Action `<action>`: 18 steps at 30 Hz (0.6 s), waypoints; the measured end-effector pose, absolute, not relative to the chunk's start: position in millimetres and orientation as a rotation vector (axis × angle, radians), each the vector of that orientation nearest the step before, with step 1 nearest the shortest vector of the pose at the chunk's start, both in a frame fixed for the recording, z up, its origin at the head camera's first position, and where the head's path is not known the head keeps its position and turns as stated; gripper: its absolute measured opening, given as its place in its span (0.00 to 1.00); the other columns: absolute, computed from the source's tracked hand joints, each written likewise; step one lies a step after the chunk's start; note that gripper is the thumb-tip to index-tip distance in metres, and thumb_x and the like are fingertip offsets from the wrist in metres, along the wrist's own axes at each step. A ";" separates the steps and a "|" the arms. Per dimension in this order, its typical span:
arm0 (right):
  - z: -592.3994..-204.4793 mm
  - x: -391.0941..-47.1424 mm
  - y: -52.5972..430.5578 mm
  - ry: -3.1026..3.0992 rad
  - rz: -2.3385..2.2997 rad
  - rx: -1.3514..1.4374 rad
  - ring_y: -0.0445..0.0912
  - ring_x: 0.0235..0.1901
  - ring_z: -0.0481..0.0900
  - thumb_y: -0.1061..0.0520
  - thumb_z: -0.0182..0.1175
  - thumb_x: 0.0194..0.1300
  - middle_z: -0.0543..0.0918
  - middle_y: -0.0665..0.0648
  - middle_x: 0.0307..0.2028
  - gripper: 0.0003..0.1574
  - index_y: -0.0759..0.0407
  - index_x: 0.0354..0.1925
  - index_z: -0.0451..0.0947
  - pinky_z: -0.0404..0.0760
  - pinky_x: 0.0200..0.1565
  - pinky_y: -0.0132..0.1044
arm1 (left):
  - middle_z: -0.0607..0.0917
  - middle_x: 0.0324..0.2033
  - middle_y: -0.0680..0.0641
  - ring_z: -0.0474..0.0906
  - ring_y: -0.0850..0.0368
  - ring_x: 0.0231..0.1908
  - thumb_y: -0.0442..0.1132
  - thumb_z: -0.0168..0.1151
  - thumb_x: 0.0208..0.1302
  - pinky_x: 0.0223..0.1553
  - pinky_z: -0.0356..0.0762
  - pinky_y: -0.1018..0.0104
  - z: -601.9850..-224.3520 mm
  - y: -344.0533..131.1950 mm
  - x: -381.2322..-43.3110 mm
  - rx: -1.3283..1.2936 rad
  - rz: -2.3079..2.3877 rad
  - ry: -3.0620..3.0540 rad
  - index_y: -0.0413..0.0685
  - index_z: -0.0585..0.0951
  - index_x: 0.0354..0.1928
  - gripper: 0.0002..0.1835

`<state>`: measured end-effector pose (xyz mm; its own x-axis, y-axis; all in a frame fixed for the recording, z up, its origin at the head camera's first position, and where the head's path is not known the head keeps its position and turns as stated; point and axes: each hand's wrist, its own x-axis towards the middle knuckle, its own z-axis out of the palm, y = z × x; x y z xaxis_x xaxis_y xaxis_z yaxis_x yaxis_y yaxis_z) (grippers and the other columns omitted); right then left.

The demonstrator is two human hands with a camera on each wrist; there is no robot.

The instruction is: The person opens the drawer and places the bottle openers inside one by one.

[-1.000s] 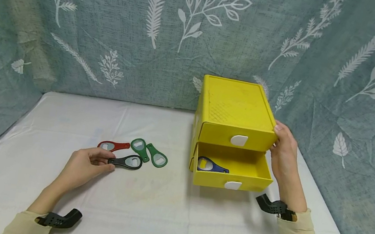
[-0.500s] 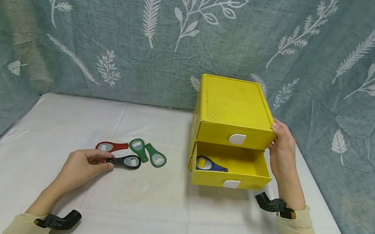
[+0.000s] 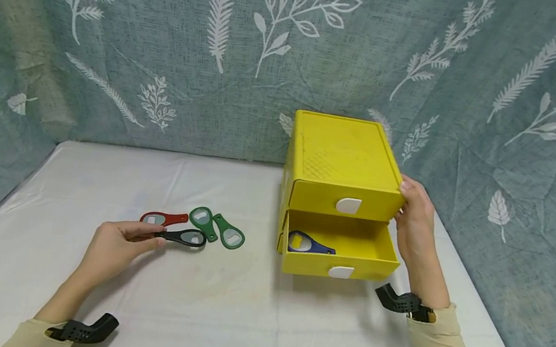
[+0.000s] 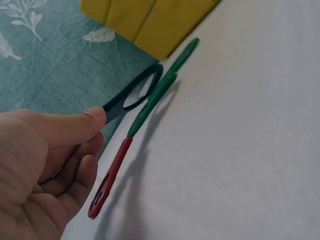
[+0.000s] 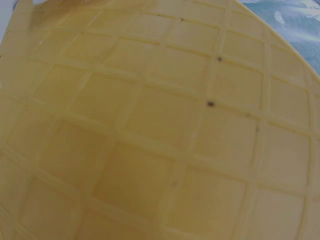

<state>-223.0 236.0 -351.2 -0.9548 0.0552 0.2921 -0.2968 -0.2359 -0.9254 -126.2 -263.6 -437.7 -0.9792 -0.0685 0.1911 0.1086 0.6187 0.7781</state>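
A black bottle opener is pinched by its handle end between the thumb and fingers of my left hand. In the left wrist view the black opener is tilted, raised off the cloth. Close by lie a red bottle opener and two green bottle openers, one left and one right. My right hand grips the right front edge of a yellow drawer cabinet, thumb near its top corner; its other fingers are partly hidden. A blue bottle opener lies in the pulled-out lower drawer.
The upper drawer is pushed in; both drawers have white pulls. A white cloth covers the table. Behind stands a green leaf-patterned curtain. The right wrist view is filled by a yellow gridded surface close up.
My left hand's pinch on the black opener continues, and the opener has tilted up slightly from the cloth. The head view has shifted a little. My right hand stays at the cabinet.
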 end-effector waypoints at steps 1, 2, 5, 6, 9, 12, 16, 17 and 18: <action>-351.3 -223.2 236.0 -1.786 2.286 0.292 0.48 0.48 0.73 0.50 0.55 0.71 0.75 0.57 0.51 0.20 0.57 0.57 0.74 0.70 0.50 0.40 | 0.88 0.41 0.47 0.81 0.68 0.41 0.50 0.74 0.57 0.39 0.73 0.79 -437.4 -264.0 -126.3 -0.016 -1.305 -2.638 0.46 0.88 0.48 0.20; -351.3 -223.3 236.0 -1.788 2.285 0.291 0.48 0.48 0.73 0.50 0.55 0.71 0.75 0.57 0.51 0.20 0.57 0.57 0.75 0.70 0.50 0.41 | 0.87 0.42 0.46 0.80 0.70 0.42 0.51 0.74 0.57 0.40 0.73 0.79 -436.9 -264.4 -126.3 0.002 -1.318 -2.638 0.46 0.88 0.49 0.22; -351.5 -223.5 235.9 -1.796 2.276 0.286 0.48 0.47 0.73 0.50 0.55 0.71 0.75 0.57 0.50 0.20 0.57 0.56 0.75 0.70 0.50 0.41 | 0.87 0.44 0.46 0.78 0.71 0.43 0.54 0.73 0.57 0.41 0.72 0.78 -434.0 -263.4 -125.7 0.052 -1.359 -2.632 0.47 0.87 0.51 0.24; -351.6 -223.5 235.9 -1.796 2.276 0.286 0.48 0.47 0.73 0.50 0.55 0.71 0.75 0.57 0.50 0.20 0.57 0.56 0.75 0.70 0.50 0.41 | 0.87 0.45 0.47 0.78 0.71 0.44 0.55 0.73 0.57 0.42 0.72 0.77 -432.5 -262.6 -125.5 0.062 -1.377 -2.624 0.47 0.87 0.51 0.25; -351.9 -223.8 235.9 -1.798 2.275 0.287 0.48 0.47 0.73 0.50 0.56 0.71 0.75 0.57 0.50 0.20 0.57 0.56 0.75 0.70 0.50 0.41 | 0.87 0.44 0.48 0.79 0.70 0.44 0.54 0.73 0.57 0.42 0.73 0.77 -425.6 -258.2 -125.2 0.059 -1.439 -2.585 0.47 0.86 0.52 0.25; -352.3 -224.4 236.1 -1.792 2.284 0.290 0.48 0.47 0.73 0.50 0.56 0.71 0.75 0.57 0.50 0.20 0.57 0.56 0.75 0.70 0.49 0.40 | 0.88 0.43 0.50 0.81 0.68 0.45 0.52 0.74 0.57 0.41 0.76 0.76 -414.8 -251.1 -124.1 0.034 -1.522 -2.530 0.47 0.87 0.51 0.23; -352.5 -224.7 237.0 -1.784 2.288 0.297 0.48 0.47 0.73 0.50 0.55 0.71 0.75 0.57 0.50 0.20 0.57 0.56 0.75 0.71 0.48 0.39 | 0.88 0.42 0.52 0.83 0.64 0.44 0.49 0.75 0.56 0.41 0.79 0.73 -396.5 -236.1 -121.3 -0.001 -1.660 -2.443 0.47 0.87 0.51 0.23; -352.6 -224.8 237.4 -1.782 2.289 0.301 0.48 0.47 0.73 0.50 0.55 0.71 0.75 0.57 0.50 0.20 0.57 0.56 0.75 0.71 0.48 0.39 | 0.88 0.42 0.51 0.83 0.62 0.44 0.48 0.76 0.55 0.42 0.80 0.71 -391.6 -231.3 -120.7 -0.016 -1.702 -2.413 0.46 0.87 0.51 0.23; -352.5 -224.8 237.6 -1.781 2.287 0.304 0.48 0.47 0.73 0.50 0.55 0.71 0.75 0.57 0.50 0.20 0.57 0.57 0.75 0.71 0.48 0.39 | 0.88 0.42 0.51 0.84 0.61 0.44 0.47 0.76 0.55 0.42 0.80 0.70 -386.5 -226.2 -119.8 -0.033 -1.737 -2.389 0.46 0.87 0.51 0.22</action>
